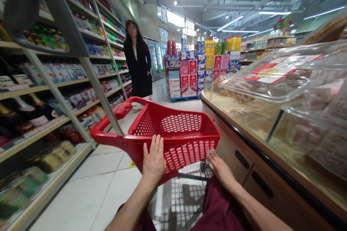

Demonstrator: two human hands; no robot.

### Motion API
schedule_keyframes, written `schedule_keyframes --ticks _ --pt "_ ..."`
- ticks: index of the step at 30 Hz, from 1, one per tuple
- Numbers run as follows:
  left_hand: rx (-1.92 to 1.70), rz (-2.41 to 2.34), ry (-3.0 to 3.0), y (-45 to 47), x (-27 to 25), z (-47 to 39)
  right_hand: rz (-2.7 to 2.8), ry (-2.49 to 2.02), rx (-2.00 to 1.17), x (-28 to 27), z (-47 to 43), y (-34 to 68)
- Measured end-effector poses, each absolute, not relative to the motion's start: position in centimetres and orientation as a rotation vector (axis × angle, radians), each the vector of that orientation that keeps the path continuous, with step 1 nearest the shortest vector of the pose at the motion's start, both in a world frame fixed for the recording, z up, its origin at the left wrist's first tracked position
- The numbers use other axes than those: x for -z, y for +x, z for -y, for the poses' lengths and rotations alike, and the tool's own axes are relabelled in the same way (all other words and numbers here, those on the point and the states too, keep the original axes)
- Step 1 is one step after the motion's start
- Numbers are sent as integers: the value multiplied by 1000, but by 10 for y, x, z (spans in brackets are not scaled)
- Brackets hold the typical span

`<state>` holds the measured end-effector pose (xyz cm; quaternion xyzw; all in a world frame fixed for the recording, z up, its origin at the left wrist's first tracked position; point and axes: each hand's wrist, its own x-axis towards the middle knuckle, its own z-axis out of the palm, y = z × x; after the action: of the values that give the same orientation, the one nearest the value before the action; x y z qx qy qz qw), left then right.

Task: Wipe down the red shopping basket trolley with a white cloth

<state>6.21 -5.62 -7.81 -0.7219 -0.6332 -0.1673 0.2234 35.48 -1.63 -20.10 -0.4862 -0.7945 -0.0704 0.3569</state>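
A red plastic shopping basket on wheels (187, 153), with perforated sides, stands right in front of me; the part of its inside that I can see holds no goods. My left hand (154, 159) lies against its near side just below the rim, fingers straight and close together. Near the lower right corner of the basket is my right hand (221, 169), its fingers stretched out toward the side; their tips are slightly blurred, and whether they touch is unclear. A metal frame with a grey grip (74, 30) rises from the basket's left end.
Shelves of drinks and cans (89, 75) line the left. A person in a black coat (137, 65) stands in the aisle beyond the basket. Stacked boxes and bottles (189, 72) stand on a blue pallet. A wooden counter (235, 115) with clear plastic food boxes (273, 74) runs along the right.
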Motion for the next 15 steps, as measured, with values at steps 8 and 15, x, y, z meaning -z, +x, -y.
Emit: schedule_keyframes --ticks 8,15 --pt "450 1763 -1985 63 78 56 1968 -1081 304 169 16 336" --pt "429 1777 -2002 62 80 56 2033 -1015 249 169 22 317"
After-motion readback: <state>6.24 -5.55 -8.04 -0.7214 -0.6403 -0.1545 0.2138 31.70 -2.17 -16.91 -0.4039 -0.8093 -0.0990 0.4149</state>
